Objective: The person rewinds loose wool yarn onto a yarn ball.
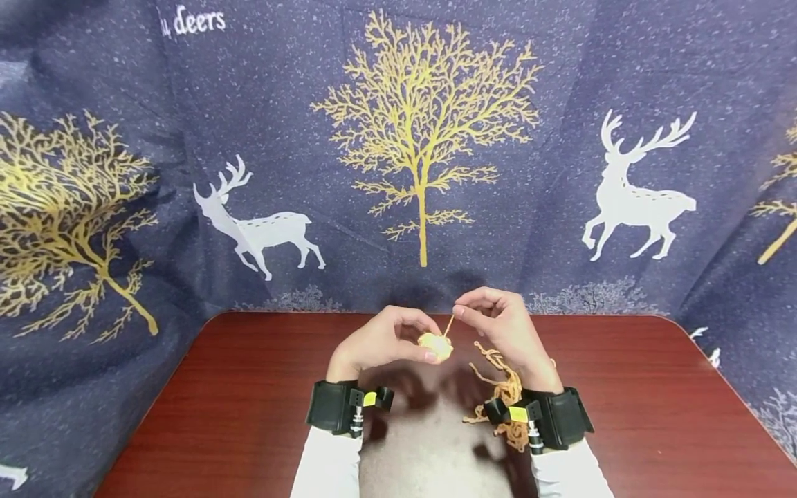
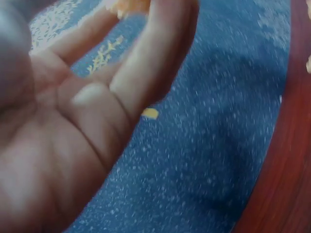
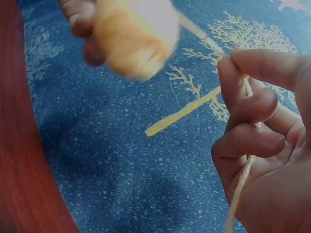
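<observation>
A small ball of pale orange yarn (image 1: 437,346) sits pinched between the thumb and fingers of my left hand (image 1: 389,339). In the right wrist view the yarn ball (image 3: 136,36) looks blurred, with left fingertips behind it. My right hand (image 1: 501,328) is up to the right of the ball, pinching a strand of yarn (image 1: 449,325) between thumb and index finger. That strand runs taut from the ball to the pinch. Below it, the yarn (image 3: 243,179) passes through the curled right fingers and down past the palm. In the left wrist view only a bit of the ball (image 2: 129,6) shows.
A loose tangle of orange yarn (image 1: 507,391) lies on the reddish-brown table (image 1: 249,387), partly under the right wrist. Behind the table's far edge hangs a dark blue cloth (image 1: 498,228) printed with trees and deer. Each wrist wears a black strap with a camera.
</observation>
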The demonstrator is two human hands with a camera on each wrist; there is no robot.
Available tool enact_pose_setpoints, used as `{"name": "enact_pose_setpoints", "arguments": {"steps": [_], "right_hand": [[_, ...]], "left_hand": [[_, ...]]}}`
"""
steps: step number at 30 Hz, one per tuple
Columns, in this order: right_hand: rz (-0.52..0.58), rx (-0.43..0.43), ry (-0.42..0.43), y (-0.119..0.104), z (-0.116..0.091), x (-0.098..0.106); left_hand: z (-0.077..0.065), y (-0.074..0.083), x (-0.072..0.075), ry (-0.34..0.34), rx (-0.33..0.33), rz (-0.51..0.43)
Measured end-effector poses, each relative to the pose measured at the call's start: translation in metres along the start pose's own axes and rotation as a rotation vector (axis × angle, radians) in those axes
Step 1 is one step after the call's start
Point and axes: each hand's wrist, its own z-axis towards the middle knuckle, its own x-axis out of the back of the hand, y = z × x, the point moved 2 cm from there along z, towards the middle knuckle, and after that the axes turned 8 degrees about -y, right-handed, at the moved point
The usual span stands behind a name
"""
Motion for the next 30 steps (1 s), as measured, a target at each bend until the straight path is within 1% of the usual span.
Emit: {"name": "enact_pose_setpoints", "arguments": {"steps": [2,5,7,9,12,16,18,21,23,24,26,29,30], "right_hand": [[-0.007,-0.001,-0.009,0.001,0.0,0.0],[-0.025,0.001,-0.016,0.001,0.0,0.001],[-0.033,0.009,-0.009,0.002,0.001,0.001],[-0.034,0.019,0.001,0.003,0.002,0.0],[-0.026,0.039,0.021,0.006,0.003,-0.001],[-0.03,0.062,0.048,0.01,0.006,-0.003],[-0.058,0.063,0.061,0.011,0.007,-0.005],[-0.141,0.043,0.067,0.012,0.008,-0.009],[-0.217,0.025,0.05,0.01,0.007,-0.013],[-0.258,0.018,0.037,0.009,0.007,-0.015],[-0.321,0.011,0.003,0.007,0.007,-0.019],[-0.39,0.01,-0.046,0.003,0.005,-0.025],[-0.409,0.014,-0.059,0.001,0.004,-0.027]], "left_hand": [[0.0,0.002,-0.001,-0.047,-0.045,-0.061],[-0.001,0.006,-0.002,-0.07,-0.121,-0.171],[-0.001,0.01,-0.002,-0.064,-0.178,-0.232],[-0.001,0.012,-0.002,-0.043,-0.226,-0.294],[0.001,0.014,-0.003,0.009,-0.283,-0.382],[0.005,0.015,-0.003,0.118,-0.337,-0.509],[0.006,0.015,-0.003,0.183,-0.359,-0.564],[0.008,0.016,-0.002,0.294,-0.369,-0.627],[0.01,0.015,-0.002,0.383,-0.364,-0.643],[0.011,0.015,-0.001,0.431,-0.359,-0.64],[0.013,0.015,-0.001,0.528,-0.343,-0.604],[0.015,0.014,-0.001,0.663,-0.305,-0.483],[0.016,0.012,0.0,0.705,-0.284,-0.415]]}}
